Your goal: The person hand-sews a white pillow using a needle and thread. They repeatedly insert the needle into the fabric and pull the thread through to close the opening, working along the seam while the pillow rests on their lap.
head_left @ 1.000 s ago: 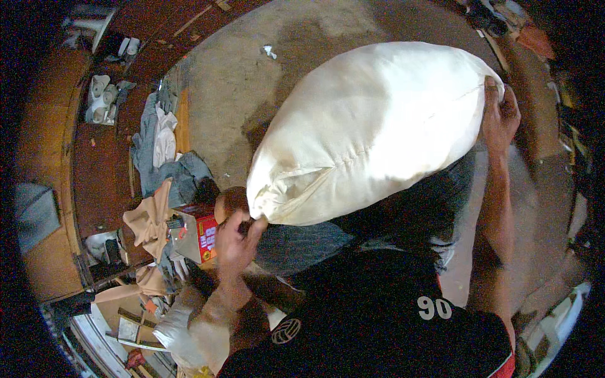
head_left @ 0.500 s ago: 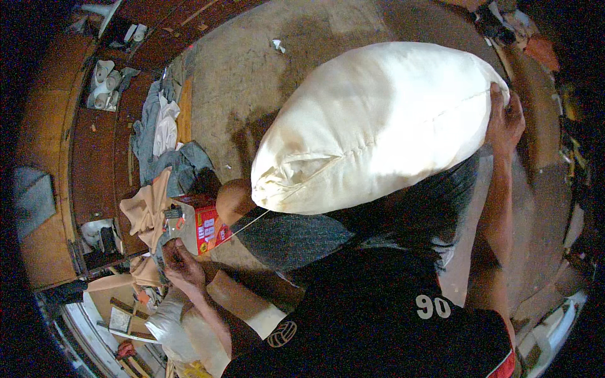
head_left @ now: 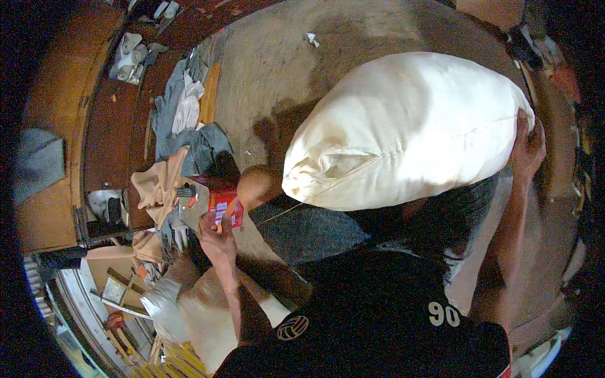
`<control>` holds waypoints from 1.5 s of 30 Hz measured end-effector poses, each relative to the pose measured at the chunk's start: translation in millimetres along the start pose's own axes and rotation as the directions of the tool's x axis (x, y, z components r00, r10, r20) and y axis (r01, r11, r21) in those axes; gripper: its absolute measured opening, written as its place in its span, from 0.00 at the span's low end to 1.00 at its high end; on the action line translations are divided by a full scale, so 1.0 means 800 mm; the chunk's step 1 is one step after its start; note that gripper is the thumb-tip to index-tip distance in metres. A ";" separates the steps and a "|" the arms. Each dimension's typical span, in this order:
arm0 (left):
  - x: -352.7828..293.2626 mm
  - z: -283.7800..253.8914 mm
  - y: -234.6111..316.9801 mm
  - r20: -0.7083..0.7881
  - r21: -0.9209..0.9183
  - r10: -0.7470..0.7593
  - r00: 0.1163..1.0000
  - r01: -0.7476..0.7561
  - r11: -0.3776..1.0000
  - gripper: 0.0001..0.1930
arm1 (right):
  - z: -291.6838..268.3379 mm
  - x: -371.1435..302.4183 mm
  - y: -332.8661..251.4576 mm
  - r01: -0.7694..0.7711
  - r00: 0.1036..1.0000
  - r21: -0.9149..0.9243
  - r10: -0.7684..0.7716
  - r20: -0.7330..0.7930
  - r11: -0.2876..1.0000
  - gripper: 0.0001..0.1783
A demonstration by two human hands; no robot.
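Observation:
A plump white pillow [head_left: 403,132] lies across my lap, its stitched seam running lengthwise and an open, puckered gap at its left end. My right hand [head_left: 528,146] grips the pillow's right end, with fingers partly hidden behind the cloth. From the gathered left corner a thin thread [head_left: 280,214] runs down toward my left hand [head_left: 218,234]. That hand is closed, with the thread leading to its fingers; whether a needle is there is too small to see. Just behind it stands a red box [head_left: 234,211], partly covered by the hand.
Grey-blue and white cloths [head_left: 189,107] lie on the floor at left, beside a tan fabric piece [head_left: 161,183]. A small dark object [head_left: 186,191] sits near the box. Wooden cabinets [head_left: 107,151] line the left side. A white scrap [head_left: 312,40] lies on the worn floor.
My left hand has moved right, in front of the red box and closer to the pillow. The thread, taut before, is shorter to see and slacker. My right hand keeps its hold.

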State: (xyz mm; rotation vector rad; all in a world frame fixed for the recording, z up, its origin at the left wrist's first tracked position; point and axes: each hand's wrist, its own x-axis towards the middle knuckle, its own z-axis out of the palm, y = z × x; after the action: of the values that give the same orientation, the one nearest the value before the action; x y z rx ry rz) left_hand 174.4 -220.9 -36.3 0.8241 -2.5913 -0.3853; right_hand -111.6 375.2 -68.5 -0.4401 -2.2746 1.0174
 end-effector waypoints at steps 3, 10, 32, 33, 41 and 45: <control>-0.012 -0.004 0.119 0.108 -0.347 0.418 0.902 -0.360 0.866 0.18 | -0.003 0.000 -0.015 0.230 0.969 -0.138 -0.240 -0.063 0.963 0.31; -0.032 -0.055 0.129 0.722 -0.580 0.378 0.580 0.208 0.788 0.11 | -0.030 0.003 -0.017 0.626 0.780 -0.242 -0.584 0.226 0.741 0.15; 0.042 0.022 0.178 0.253 -0.959 0.103 0.962 0.264 -0.106 0.08 | 0.010 0.000 0.006 0.520 0.854 -0.255 -0.496 0.155 0.815 0.17; 0.047 0.025 0.175 0.261 -0.959 0.059 0.964 0.266 -0.102 0.08 | 0.010 0.001 0.005 0.501 0.865 -0.246 -0.469 0.177 0.830 0.16; -0.013 0.063 0.222 -0.034 -0.757 0.212 0.977 -0.164 0.633 0.06 | -0.011 -0.026 0.006 0.005 0.998 0.266 0.011 -0.060 0.964 0.21; -0.024 0.102 0.252 0.114 -0.615 0.169 0.979 -0.064 0.786 0.15 | 0.009 -0.003 0.022 -0.088 0.994 0.334 0.062 0.086 0.938 0.21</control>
State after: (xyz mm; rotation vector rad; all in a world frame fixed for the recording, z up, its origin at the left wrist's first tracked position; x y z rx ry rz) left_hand 53.3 -39.1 -39.5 0.4032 -2.3911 -1.2187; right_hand -113.4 381.7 -86.6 -0.3492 -2.1005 1.4543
